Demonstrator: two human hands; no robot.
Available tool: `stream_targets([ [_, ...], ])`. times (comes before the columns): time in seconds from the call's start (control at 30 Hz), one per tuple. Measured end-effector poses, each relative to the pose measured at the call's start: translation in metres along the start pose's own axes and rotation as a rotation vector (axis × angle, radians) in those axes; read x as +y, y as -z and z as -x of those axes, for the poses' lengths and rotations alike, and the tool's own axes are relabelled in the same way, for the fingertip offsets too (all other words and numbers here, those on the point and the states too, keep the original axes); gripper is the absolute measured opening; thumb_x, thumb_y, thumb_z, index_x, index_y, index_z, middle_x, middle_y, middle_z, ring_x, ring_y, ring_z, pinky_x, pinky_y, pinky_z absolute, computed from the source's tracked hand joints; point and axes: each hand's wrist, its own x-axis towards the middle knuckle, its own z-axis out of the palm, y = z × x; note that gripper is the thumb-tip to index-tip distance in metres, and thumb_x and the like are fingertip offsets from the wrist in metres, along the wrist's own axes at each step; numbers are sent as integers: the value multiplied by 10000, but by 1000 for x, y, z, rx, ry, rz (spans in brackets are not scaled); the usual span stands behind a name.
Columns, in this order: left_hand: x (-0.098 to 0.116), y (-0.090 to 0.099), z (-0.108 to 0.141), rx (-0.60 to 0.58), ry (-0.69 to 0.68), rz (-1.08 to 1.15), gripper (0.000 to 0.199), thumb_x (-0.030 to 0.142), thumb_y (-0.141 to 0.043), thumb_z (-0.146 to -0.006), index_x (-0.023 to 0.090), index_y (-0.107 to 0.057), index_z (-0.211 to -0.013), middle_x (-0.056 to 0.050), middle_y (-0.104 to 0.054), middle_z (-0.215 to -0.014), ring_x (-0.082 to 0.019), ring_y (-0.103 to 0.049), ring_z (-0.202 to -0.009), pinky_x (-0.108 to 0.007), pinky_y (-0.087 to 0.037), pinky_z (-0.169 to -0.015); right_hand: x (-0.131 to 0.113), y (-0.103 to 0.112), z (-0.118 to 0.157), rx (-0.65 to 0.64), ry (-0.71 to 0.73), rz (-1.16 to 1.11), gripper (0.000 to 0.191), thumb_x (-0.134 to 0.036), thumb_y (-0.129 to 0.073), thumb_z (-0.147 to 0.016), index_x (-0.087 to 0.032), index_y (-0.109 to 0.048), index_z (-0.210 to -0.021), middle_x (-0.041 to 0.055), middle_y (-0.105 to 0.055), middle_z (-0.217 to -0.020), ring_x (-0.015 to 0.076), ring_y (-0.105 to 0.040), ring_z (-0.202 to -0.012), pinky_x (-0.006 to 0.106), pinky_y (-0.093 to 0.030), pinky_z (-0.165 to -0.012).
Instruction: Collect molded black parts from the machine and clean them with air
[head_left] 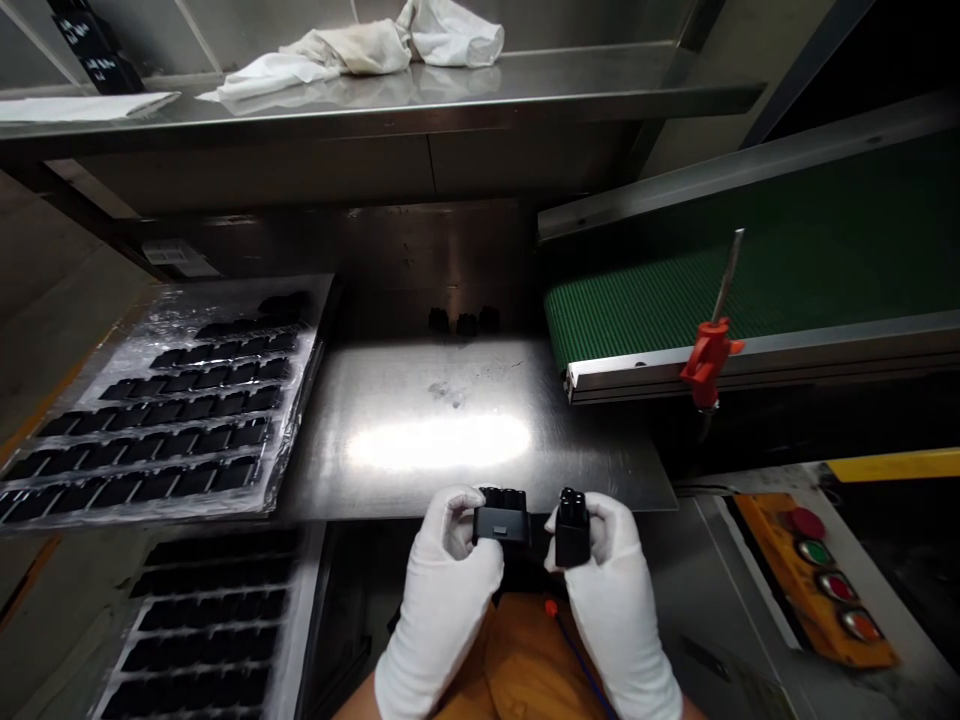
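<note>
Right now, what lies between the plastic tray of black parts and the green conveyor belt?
The head view shows a steel sheet between the clear plastic tray and the green conveyor belt, its scuffed surface lit by a bright patch of glare.

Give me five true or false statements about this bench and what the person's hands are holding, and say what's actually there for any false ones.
1. The left hand and right hand wear white gloves. True.
2. Only the right hand holds a part. False: the left hand holds a black plastic part, and the right hand holds a second black part.
3. The conveyor belt is blue. False: it is green.
4. A red fitting with a metal rod sits on the conveyor's side rail. True.
5. The upper tray of black parts lies right of the steel plate. False: it lies to the left.
</note>
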Motion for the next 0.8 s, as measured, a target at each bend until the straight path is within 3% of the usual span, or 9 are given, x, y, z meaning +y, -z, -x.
stream_targets([
  [0.23, -6, 0, 3, -103, -31, 4, 240, 83, -548, -702, 229, -556, -892, 18, -675, -852, -137, -649, -814, -251, -507, -801, 11, 6, -1, 89, 84, 107, 342, -392, -622, -832, -204, -529, -1102, 89, -667, -956, 183, -650, -754, 316, -558, -604],
  [0.37, -3, -2, 3, -72, 9, 84, 261, 99, -583, -680, 230, -548, -904, 19, -682, -866, -142, -658, -830, -258, -515, -811, 10, 3, 1, 69, 103, 47, 291, -393, -556, -885, -217, -540, -1115, 93, -649, -998, 205, -653, -861, 356, -578, -700],
  [0.5, 2, -3, 0, -12, 13, 113, 264, 114, -624, -658, 230, -536, -878, 26, -668, -854, -140, -650, -824, -267, -521, -816, 3, -1, 3, 106, 108, -8, 295, -360, -585, -872, -229, -536, -1132, 80, -647, -1035, 161, -642, -759, 319, -583, -643],
  [0.63, 4, -4, -3, 25, 10, 101, 240, 147, -662, -647, 220, -546, -844, 17, -665, -845, -157, -650, -824, -293, -525, -822, -4, -2, 3, 127, 95, -75, 284, -312, -601, -861, -222, -527, -1120, 48, -665, -943, 98, -595, -562, 253, -563, -524],
  [0.8, 6, -4, -3, 34, 18, 100, 235, 167, -693, -662, 204, -585, -868, 7, -665, -892, -158, -645, -887, -295, -516, -876, -5, 0, 2, 133, 78, -97, 299, -279, -624, -839, -209, -528, -1114, 73, -690, -943, 165, -690, -729, 276, -609, -598],
])
